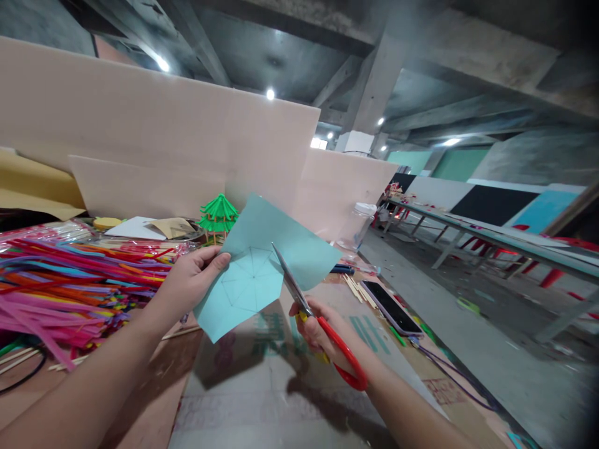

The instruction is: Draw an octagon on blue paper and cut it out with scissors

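Left hand: the left hand comes in from the near left on a bare forearm that slants up and to the right. It is raised off the table, thumb on the near face of the sheet and pointing right, the other fingers behind it, pinching the sheet's left edge.
Paper: a light blue paper sheet is held in the air at the middle of the scene, tilted with one corner up and one down. A polygon with spokes from its centre is drawn on it in pencil.
Right hand: the right hand rises from the near right, wrist bent, fingers closed through the red handles, gripping the scissors.
Scissors: red-handled scissors point up and to the left; the blades lie against the right part of the sheet near the drawn outline. Whether they are parted cannot be told.
Table: a cardboard-covered table lies under both hands.
Left side: a heap of coloured pipe cleaners spreads along the left, just beside the left forearm.
Far: a small green pavilion model stands behind the sheet, before pale boards.
Right side: a phone lies flat near the table's right edge, with thin wooden sticks just beside it and a clear plastic jar farther back.
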`<state>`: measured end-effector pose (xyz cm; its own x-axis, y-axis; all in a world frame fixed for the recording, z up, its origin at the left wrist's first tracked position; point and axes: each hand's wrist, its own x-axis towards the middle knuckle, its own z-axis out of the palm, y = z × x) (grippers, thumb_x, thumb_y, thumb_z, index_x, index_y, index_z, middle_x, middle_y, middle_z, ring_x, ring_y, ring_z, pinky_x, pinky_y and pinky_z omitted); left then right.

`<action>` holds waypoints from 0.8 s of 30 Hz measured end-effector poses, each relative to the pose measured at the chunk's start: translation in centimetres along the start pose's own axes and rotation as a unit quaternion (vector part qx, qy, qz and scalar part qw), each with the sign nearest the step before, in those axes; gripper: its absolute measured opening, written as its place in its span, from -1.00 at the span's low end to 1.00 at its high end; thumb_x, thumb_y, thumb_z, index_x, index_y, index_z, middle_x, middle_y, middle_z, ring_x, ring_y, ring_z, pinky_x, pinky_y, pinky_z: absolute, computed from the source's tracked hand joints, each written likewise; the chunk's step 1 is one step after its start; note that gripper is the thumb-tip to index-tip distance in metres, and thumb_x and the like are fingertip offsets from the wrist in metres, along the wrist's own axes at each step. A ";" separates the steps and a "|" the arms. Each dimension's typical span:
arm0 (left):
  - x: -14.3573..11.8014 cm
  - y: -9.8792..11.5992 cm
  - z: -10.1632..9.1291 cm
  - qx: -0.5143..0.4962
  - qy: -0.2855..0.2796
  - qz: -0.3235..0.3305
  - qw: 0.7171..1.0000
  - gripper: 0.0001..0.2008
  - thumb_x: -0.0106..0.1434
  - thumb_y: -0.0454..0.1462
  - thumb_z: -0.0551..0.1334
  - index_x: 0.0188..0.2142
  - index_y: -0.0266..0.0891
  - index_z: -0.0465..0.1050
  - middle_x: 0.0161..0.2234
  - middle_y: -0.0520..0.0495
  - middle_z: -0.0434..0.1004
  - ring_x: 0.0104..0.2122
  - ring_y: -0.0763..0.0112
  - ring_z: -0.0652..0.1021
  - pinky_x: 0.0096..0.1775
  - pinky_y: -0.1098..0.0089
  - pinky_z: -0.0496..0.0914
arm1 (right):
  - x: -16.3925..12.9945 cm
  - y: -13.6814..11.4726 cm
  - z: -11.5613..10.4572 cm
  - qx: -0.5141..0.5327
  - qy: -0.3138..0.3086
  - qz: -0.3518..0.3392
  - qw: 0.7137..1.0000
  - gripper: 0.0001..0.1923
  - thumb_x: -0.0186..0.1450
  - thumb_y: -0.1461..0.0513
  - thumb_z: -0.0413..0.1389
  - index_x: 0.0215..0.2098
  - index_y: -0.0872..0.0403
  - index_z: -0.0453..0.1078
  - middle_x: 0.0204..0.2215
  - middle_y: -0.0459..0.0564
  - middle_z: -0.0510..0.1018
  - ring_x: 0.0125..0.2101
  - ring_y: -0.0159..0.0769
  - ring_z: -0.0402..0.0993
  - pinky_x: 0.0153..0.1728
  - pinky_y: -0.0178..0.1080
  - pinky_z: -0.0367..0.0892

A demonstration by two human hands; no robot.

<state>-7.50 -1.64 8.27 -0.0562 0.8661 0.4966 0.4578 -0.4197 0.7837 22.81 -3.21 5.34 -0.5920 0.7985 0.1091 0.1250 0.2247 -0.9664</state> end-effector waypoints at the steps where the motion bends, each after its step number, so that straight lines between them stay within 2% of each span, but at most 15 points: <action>1: 0.0 0.0 0.0 0.000 0.001 -0.001 1.000 -0.64 0.39 0.00 0.21 -0.14 -0.28 0.46 -0.31 0.00 0.49 -0.39 0.40 0.51 -0.37 0.35 0.45 | 0.0 0.0 0.0 0.000 0.001 0.000 1.000 -0.35 0.26 -0.30 0.08 -0.08 0.08 0.28 -0.50 -0.20 0.16 -0.57 -0.46 0.03 -0.59 -0.34 0.00; 17: 0.1 0.0 0.1 -0.008 -0.006 -0.005 1.000 -0.63 0.38 0.02 0.21 -0.16 -0.28 0.47 -0.30 0.00 0.50 -0.39 0.40 0.52 -0.35 0.34 0.46 | 0.0 0.6 0.0 -0.006 0.001 -0.004 1.000 -0.37 0.27 -0.29 0.07 -0.07 0.06 0.29 -0.51 -0.21 0.17 -0.59 -0.47 0.00 -0.60 -0.35 -0.03; 24: 0.1 0.2 -0.1 -0.006 -0.007 -0.008 1.000 -0.63 0.38 0.01 0.21 -0.13 -0.27 0.47 -0.28 -0.01 0.51 -0.37 0.39 0.53 -0.33 0.33 0.47 | -0.1 -0.2 0.0 -0.023 0.002 0.008 1.000 -0.35 0.27 -0.29 0.06 -0.07 0.07 0.30 -0.51 -0.21 0.18 -0.60 -0.49 0.02 -0.60 -0.37 0.01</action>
<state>-7.46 -1.67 8.48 -0.0508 0.8767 0.4784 0.4455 -0.4088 0.7965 22.86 -3.38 5.52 -0.5858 0.8049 0.0948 0.1713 0.2373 -0.9562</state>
